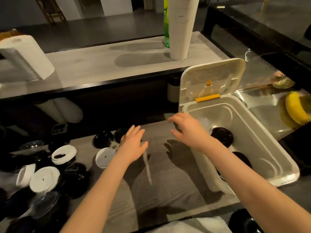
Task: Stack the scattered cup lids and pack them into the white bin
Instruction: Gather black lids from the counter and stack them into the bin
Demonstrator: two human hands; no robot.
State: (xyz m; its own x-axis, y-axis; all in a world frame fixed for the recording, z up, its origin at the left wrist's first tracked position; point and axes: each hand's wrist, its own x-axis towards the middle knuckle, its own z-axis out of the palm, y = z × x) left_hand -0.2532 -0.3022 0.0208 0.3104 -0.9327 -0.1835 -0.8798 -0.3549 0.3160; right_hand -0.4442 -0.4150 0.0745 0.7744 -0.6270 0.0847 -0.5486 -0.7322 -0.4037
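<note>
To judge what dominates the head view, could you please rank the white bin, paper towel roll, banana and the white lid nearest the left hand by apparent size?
1. white bin
2. paper towel roll
3. banana and white lid: alike; the banana is cut by the frame edge, so unranked.

Both bare forearms reach up from the lower frame. The left hand (133, 145) lies flat with straight fingers; the right hand (189, 130), at centre-right, curls its fingers.

Before me, a raised grey counter shelf (101, 68) under dim warm light. Beyond it, dark grey floor (101, 31), a wooden chair (50, 12), a white pillar (116, 5). Right of it, a steel worktop (259, 68).
</note>
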